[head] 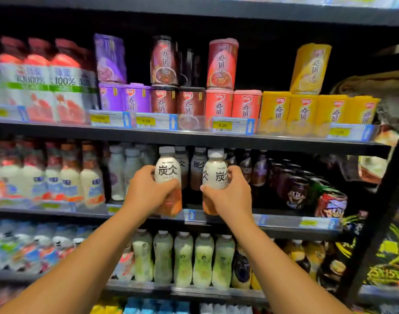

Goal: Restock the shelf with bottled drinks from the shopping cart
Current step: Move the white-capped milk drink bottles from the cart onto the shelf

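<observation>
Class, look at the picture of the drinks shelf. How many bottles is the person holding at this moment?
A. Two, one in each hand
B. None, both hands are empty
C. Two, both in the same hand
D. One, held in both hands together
A: the left hand grips one white-labelled bottle and the right hand grips a second matching bottle, both upright in front of the middle shelf.

Purple, maroon, red and yellow cans [219,105] stacked up top, price tags [233,125] along the edge, pale green bottles [203,260] lower down.
</observation>
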`<state>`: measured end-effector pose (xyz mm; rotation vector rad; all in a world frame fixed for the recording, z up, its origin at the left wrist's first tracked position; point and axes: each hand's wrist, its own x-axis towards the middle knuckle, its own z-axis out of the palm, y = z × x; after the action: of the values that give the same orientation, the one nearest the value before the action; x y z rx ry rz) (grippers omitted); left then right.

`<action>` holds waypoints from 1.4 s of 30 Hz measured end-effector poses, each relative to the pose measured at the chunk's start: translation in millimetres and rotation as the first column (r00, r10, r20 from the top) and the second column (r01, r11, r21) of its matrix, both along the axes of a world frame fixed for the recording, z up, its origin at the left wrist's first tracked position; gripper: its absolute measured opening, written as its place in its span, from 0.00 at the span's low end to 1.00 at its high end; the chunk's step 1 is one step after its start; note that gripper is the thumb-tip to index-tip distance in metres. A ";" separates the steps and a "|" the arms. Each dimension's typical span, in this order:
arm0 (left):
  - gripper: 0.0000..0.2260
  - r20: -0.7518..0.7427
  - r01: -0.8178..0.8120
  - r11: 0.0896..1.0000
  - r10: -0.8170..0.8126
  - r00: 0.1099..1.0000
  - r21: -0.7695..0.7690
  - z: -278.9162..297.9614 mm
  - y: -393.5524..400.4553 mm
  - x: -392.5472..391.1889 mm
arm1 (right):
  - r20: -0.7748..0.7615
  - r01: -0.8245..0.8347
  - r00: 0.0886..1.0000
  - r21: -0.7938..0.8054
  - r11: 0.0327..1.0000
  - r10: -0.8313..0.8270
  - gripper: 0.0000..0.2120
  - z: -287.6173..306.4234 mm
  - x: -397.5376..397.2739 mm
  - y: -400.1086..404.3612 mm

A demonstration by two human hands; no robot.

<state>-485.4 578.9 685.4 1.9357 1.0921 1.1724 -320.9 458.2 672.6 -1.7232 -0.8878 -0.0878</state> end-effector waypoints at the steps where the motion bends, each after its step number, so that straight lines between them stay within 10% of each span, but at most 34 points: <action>1: 0.19 0.005 -0.008 1.000 0.008 1.000 -0.002 0.1 4.1 2.2 | -0.003 -0.001 1.000 -0.006 1.000 0.001 0.26 0.1 1.7 5.4; 42: 0.14 -0.281 0.166 0.985 -0.175 0.943 -0.056 -29.9 88.4 31.8 | 0.166 0.194 0.976 -0.389 0.900 -0.138 0.21 -10.1 -10.2 75.0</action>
<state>-453.5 667.3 655.5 2.1737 1.0527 0.7943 -331.2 533.1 662.6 -2.2031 -0.8984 -0.1435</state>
